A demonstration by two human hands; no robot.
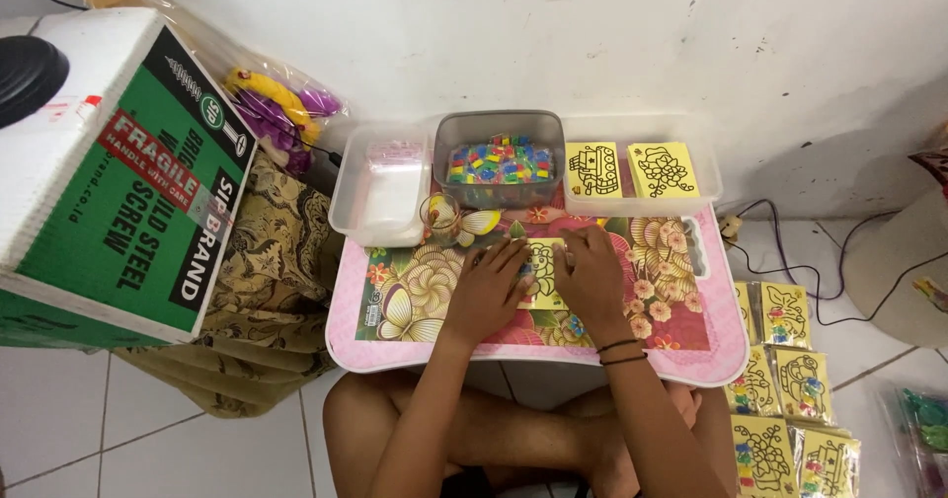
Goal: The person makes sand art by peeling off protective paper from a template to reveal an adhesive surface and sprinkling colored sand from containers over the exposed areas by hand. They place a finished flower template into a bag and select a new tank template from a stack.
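Note:
A small yellow picture card (541,279) with a black outline drawing lies on the pink flower-patterned lap table (415,355). My left hand (489,291) rests flat on the card's left side, fingers spread. Over the card's right side my right hand (591,276) bends its fingers down onto the surface; two dark bands circle its wrist. Whether either hand pinches anything is hidden. Behind the hands stands a grey tub (500,158) full of small coloured pieces.
A clear tray (706,167) at the back right holds two yellow outline cards (592,169); an empty clear tub (380,187) sits back left. A green and white cardboard box (118,182) stands left. Bagged yellow cards (790,389) lie on the floor right, with cables near the wall.

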